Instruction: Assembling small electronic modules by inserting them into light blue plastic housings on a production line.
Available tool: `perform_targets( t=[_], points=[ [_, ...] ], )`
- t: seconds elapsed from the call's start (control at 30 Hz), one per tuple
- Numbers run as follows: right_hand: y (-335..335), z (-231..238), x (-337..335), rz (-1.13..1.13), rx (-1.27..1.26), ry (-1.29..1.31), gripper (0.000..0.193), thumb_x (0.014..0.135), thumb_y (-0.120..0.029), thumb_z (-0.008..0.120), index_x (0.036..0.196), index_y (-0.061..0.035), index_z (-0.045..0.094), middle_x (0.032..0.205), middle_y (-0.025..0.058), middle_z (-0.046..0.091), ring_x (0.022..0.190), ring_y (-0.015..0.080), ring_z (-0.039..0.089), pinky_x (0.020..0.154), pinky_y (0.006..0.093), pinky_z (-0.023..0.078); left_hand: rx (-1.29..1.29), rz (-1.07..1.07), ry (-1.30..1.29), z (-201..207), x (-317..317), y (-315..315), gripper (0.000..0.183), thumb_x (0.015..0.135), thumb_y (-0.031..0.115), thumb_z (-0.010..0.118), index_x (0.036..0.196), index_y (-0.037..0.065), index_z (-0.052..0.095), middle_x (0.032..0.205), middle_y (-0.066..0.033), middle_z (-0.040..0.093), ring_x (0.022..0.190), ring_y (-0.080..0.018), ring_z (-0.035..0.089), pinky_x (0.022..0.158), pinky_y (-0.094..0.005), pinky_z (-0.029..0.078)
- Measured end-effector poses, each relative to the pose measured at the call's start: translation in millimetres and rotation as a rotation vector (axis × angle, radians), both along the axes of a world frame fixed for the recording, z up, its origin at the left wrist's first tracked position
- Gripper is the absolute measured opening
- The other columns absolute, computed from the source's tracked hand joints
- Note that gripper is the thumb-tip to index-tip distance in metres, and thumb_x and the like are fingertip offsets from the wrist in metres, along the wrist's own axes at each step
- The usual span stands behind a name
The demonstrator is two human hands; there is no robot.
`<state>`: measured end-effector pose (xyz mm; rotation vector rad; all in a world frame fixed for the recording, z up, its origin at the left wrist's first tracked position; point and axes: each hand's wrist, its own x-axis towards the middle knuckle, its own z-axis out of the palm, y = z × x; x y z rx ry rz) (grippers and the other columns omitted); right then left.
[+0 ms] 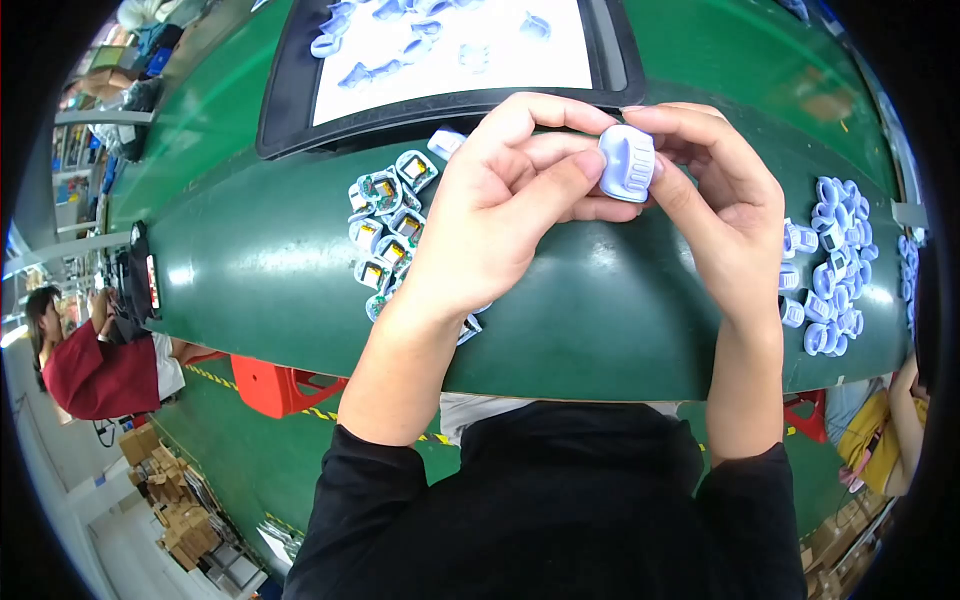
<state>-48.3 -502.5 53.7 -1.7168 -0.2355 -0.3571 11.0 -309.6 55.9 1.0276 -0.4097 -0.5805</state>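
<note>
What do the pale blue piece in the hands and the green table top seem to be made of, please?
The pale blue piece, pinched by both hands, looks like moulded plastic: matte, even colour, raised ribs. The green table top looks like a smooth, slightly glossy mat or coating, given its soft sheen; which one is unclear.

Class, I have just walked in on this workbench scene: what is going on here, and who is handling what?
A person in black sleeves stands at a green workbench and holds a small pale lilac plastic shell in the fingertips of both hands. The left hand and the right hand pinch it from either side above the bench. Left of the hands lies a cluster of open shells with circuit parts inside. To the right sits a pile of empty lilac shells. Behind the hands a black-framed tray holds more lilac pieces.
</note>
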Motion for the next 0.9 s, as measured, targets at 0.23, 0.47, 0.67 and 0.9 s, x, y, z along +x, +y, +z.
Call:
perform_targets(
  t=[0.23, 0.47, 0.67, 0.9],
  points=[
    [-2, -1, 0, 0.024, 0.021, 0.019, 0.034, 0.096, 0.003, 0.063, 0.13, 0.0061, 0.059, 0.124, 0.0141, 0.066, 0.112, 0.0192, 0.063, 0.098, 0.0312, 0.05, -0.131, -0.104, 0.144, -5, 7, 5, 0.027, 0.099, 0.008, 0.066, 0.125, 0.002, 0.061, 0.115, -0.01, 0.069, 0.099, -0.0132, 0.066, 0.08, -0.0276, 0.056],
    [3, 3, -1, 0.218, 0.114, -0.099, 0.045, 0.104, -0.019, 0.056, 0.14, 0.0075, 0.05, 0.136, 0.0224, 0.061, 0.129, 0.0299, 0.057, 0.11, 0.0383, 0.042, -0.125, -0.112, 0.232, -6, 3, 0, 0.029, 0.094, 0.01, 0.074, 0.12, 0.002, 0.064, 0.104, -0.0043, 0.07, 0.092, -0.0101, 0.063, 0.081, -0.025, 0.051],
    [12, 1, -3, 0.191, 0.195, -0.054, 0.02, 0.103, -0.007, 0.057, 0.115, 0.0051, 0.067, 0.118, 0.0147, 0.069, 0.126, 0.0317, 0.059, 0.108, 0.0441, 0.046, -0.116, -0.123, 0.203, -9, 1, 4, 0.027, 0.09, 0.009, 0.078, 0.114, 0.003, 0.067, 0.103, -0.0047, 0.07, 0.092, -0.0103, 0.065, 0.079, -0.0257, 0.052],
    [12, -3, -2, 0.232, 0.367, 0.0, 0.017, 0.102, -0.009, 0.059, 0.11, 0.0032, 0.068, 0.11, 0.0122, 0.071, 0.124, 0.0323, 0.061, 0.106, 0.0437, 0.049, -0.02, -0.017, 0.116, -2, -3, 0, 0.024, 0.085, -0.008, 0.076, 0.105, 0.0, 0.067, 0.102, -0.0107, 0.073, 0.093, -0.0162, 0.072, 0.081, -0.0279, 0.059]
  ],
)
